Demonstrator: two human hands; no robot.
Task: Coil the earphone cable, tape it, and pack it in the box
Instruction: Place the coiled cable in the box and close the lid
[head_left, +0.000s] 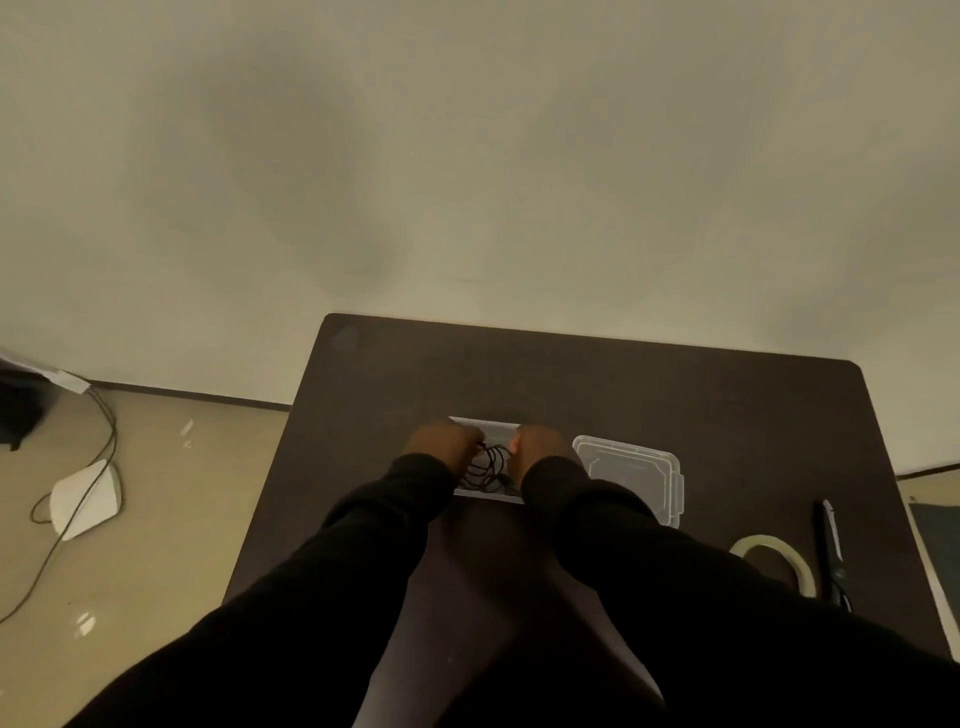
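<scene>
A black earphone cable (488, 464) hangs in loose loops between my two hands, over a small clear plastic box (493, 427) on the dark table. My left hand (441, 446) grips the loops from the left with its fingers closed on them. On the right side, my right hand (540, 444) pinches the cable too. Both hands hover right above the box and hide its side walls. The box's clear lid (631, 475) lies just to the right. A roll of clear tape (774, 558) rests nearer the table's right front.
Black scissors (831, 551) lie beside the tape, near the table's right edge (883, 467). On the floor to the left sit a white device (85, 499) and a trailing dark cord (98, 431). A wall rises behind the table.
</scene>
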